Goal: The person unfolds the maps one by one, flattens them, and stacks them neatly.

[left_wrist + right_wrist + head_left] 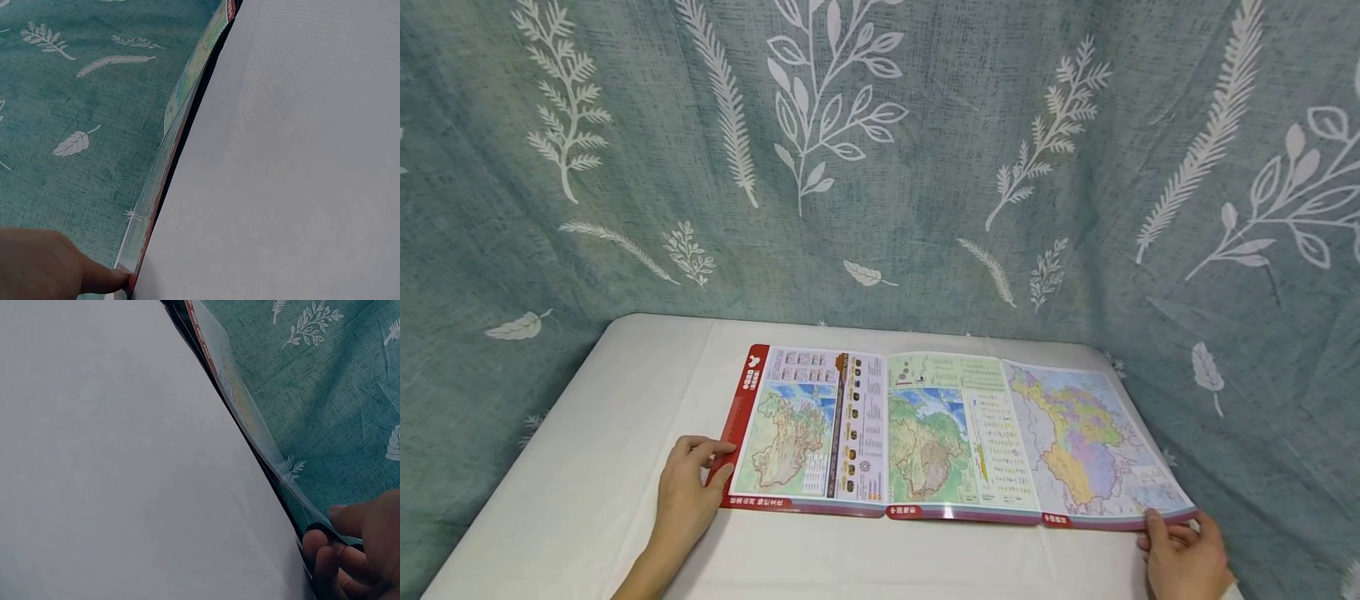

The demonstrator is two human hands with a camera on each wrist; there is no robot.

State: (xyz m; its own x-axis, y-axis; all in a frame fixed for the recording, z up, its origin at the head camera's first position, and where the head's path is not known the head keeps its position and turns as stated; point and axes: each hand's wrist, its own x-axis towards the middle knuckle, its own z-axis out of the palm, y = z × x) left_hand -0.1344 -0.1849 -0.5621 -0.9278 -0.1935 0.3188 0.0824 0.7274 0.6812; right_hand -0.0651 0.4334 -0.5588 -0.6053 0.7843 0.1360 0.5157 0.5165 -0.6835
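A fold-out map (925, 433) of three panels lies spread across the white table, with a red strip down its left side. At that left edge my left hand (688, 483) pinches the red border between thumb and fingers. My right hand (1183, 554) grips the near right corner, thumb on top and fingers curled underneath. In the right wrist view the right hand (359, 550) holds the map's edge (250, 428), which is bent up a little at the corner. The left wrist view shows the left thumb (103, 278) on the map's red corner.
A white cloth covers the table (625, 400), whose far corners are rounded. Behind it and down both sides hangs a blue-green curtain (940, 167) printed with white leaves and sprigs.
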